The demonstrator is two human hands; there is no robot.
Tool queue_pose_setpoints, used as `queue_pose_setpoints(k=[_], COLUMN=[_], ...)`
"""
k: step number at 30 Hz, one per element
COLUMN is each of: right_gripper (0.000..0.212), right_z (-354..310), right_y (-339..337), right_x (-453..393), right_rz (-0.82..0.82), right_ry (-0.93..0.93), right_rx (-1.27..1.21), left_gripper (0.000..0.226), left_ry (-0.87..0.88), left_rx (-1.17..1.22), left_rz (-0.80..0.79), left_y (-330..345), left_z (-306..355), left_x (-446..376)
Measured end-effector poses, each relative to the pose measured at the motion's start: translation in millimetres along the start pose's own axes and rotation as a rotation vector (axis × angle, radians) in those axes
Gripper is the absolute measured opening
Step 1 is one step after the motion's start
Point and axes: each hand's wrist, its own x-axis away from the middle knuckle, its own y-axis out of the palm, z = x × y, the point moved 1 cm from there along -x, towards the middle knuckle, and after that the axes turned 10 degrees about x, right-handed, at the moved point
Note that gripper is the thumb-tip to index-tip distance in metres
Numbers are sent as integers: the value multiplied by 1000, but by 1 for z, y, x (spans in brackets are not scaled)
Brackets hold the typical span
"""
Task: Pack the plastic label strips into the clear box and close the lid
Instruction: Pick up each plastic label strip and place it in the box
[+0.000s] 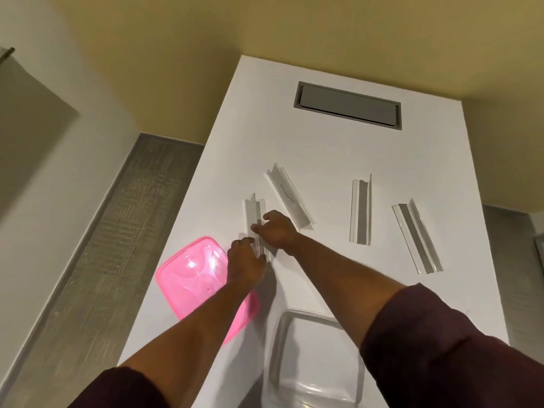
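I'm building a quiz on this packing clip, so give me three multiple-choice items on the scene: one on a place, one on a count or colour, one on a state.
1. Where does the pink lid lie?
A. On the clear box
B. On the table, left of the clear box
C. On the floor

2. How many label strips are on the table?
A. Two
B. Four
C. Six

3. What is in the clear box?
A. No strips yet
B. All the strips
C. The lid

Answers:
1 B: the lid lies flat on the white table, beside the box.
2 B: one under the left hand and right hand, three more to the right.
3 A: its visible interior shows no strips.
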Motion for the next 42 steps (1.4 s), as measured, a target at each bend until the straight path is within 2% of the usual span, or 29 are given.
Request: queue_pose_setpoints(k=[6,10,13,16,20,23,26,28,30,33,35,37,40,42], right_gripper=[18,14,12,8,4,3,12,17,30,78,90,85,61,53], right_z=[-6,0,4,13,46,73,100,118,141,181,204,221,235,239], right_y=[14,12,1,-10,-19,-24,-28,-34,-43,-57,-62,-61,-60,-57], right_x=[-15,-11,1,28,75,109,138,156,175,206,226,240,258,266], right_rz=[15,46,83,68,35,43,55,115,244,476,500,476,504,513], right_ry=[-21,-7,32,83,126,158,161,160,139,134,77,-10,-130,-158], right_rx=[166,172,-33,-407,-740,-889,-953,-947,-953,-807,-619,-403,-48,208], left_gripper=[45,55,65,77,78,73,58,53,53,52,51,51,52,52], left_ry=[12,35,45,85,179,239,352,406,479,558,592,606,634,664], left_rx=[68,103,190,210,139,110,97,67,-9,-112,-171,-216,-263,-281], left_rz=[-15,-22,32,63,-97,-227,-279,-295,-300,-331,-362,-378,-367,-353], left_y=[0,1,-4,-13,-17,-13,-6,-3,-1,-2,0,4,12,17], left_z=[-4,-1,5,9,15,27,38,43,45,42,41,41,43,42], left_x=[5,11,17,22,32,48,65,75,85,101,113,125,144,156])
